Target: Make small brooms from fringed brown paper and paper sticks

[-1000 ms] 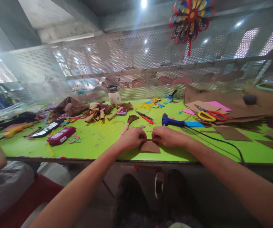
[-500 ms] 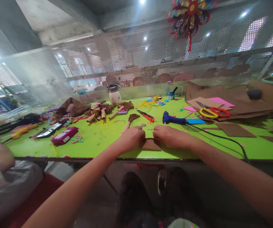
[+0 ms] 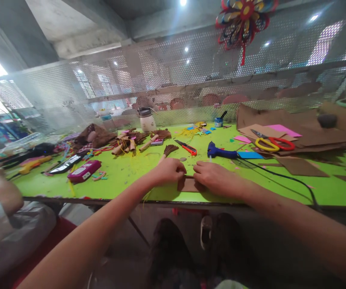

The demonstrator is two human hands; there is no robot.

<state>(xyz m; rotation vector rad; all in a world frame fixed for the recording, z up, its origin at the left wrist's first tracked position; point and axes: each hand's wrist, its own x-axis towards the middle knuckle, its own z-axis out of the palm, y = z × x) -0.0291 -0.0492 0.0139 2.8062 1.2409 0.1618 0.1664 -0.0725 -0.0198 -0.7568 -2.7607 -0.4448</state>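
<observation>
A lime-green table (image 3: 130,170) spans the view, large brown kraft sheets (image 3: 284,115) heaped on its right. A blue glue gun (image 3: 224,153) lies just beyond the right hand (image 3: 214,175), whose fingers bend over the paper, grip partly hidden; the left hand (image 3: 170,170) pinches its left end. The small brown paper piece (image 3: 187,185) sits near the front edge.

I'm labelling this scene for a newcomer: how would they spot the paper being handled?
Find the green table, then its near edge, where the left hand and right hand come close together. Between them sits a small brown paper piece; unlike the brown sheets farther right, both hands are on it.
</observation>
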